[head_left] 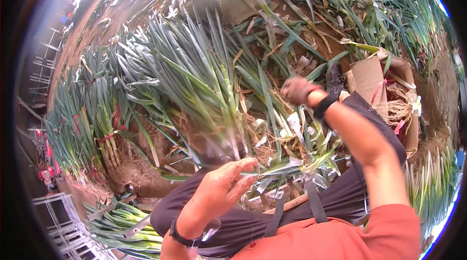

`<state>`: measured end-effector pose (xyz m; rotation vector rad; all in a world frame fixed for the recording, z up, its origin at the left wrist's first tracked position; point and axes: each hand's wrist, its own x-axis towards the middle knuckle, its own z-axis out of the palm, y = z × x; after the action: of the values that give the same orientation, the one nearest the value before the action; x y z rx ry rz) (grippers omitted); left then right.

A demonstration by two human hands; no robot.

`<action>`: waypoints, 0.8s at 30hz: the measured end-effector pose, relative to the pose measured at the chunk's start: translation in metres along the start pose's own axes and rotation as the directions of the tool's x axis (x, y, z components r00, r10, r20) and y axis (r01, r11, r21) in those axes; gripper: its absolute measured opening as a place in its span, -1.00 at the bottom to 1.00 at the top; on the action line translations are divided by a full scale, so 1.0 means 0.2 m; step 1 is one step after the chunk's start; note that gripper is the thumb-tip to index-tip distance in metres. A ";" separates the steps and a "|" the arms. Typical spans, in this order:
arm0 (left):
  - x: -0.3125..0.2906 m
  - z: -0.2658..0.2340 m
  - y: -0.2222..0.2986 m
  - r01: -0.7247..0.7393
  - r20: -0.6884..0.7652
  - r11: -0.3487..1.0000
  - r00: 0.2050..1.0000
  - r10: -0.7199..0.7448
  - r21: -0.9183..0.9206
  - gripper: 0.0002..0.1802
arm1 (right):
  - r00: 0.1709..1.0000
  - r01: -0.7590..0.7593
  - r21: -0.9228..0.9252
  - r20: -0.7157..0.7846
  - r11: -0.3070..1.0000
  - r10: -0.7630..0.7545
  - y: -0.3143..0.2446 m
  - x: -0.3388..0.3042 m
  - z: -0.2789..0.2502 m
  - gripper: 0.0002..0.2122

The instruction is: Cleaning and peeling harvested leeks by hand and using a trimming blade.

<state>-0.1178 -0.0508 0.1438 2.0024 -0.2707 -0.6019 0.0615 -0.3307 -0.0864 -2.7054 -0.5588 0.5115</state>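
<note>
My left hand [226,184] is over my lap, its fingers stretched out and its thumb apart, with nothing visible between them. Just past its fingertips are the pale stems of a large heap of green onions [194,78] with long green leaves. My right hand [298,91] is lifted further out to the right, curled and somewhat blurred; what it may hold is hidden. Beneath and beside it lie loose leaves and peeled pale scraps [296,126]. More trimmings [316,163] lie between my knees.
At the left stand bundles of green onions [104,133] tied with red bands. A cardboard box [367,82] with roots [400,102] and red ties is by my right knee. Further onions [430,182] line the right side, and white metal racks [63,221] stand at the lower left.
</note>
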 end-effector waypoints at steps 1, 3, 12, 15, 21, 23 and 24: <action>-0.04 -0.02 -0.01 0.020 -0.019 1.000 1.000 -0.021 -0.024 -0.61 | 0.989 -0.012 -0.087 0.145 0.996 0.025 -0.09 0.04 0.15 -0.75; -0.08 -0.04 -0.03 0.040 -0.057 0.998 0.997 -0.042 -0.042 -0.61 | 0.926 -0.256 -0.087 0.264 0.963 0.270 -0.23 -0.01 0.40 -0.78; -0.14 -0.10 -0.02 0.006 -0.008 1.000 1.000 -0.006 0.016 -0.59 | 0.748 -0.635 0.092 0.322 0.767 0.581 -0.27 -0.26 0.60 -0.60; -0.14 -0.10 -0.01 -0.020 -0.035 1.000 0.999 0.020 0.024 -0.60 | 0.760 -0.636 0.312 0.101 0.705 0.641 -0.26 -0.28 0.59 -0.64; -0.14 -0.13 0.00 0.006 -0.220 0.994 0.975 -0.030 -0.107 -0.70 | 0.911 -0.177 0.916 0.013 0.361 0.412 -0.37 -0.26 0.12 -0.73; -0.13 -0.15 -0.01 0.039 -0.285 0.975 0.953 -0.102 -0.219 -0.71 | 0.971 0.050 0.989 -0.081 0.140 0.225 -0.60 -0.33 -0.09 -0.75; -0.12 -0.16 -0.02 0.048 -0.305 0.953 0.941 -0.143 -0.298 -0.71 | 0.961 0.205 0.911 -0.257 0.357 0.105 -0.61 -0.35 -0.11 -0.76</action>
<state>-0.1214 -0.0148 0.1592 1.8019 0.1125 -0.3395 -0.0281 -0.2614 -0.0007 -1.5483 -0.1427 0.2708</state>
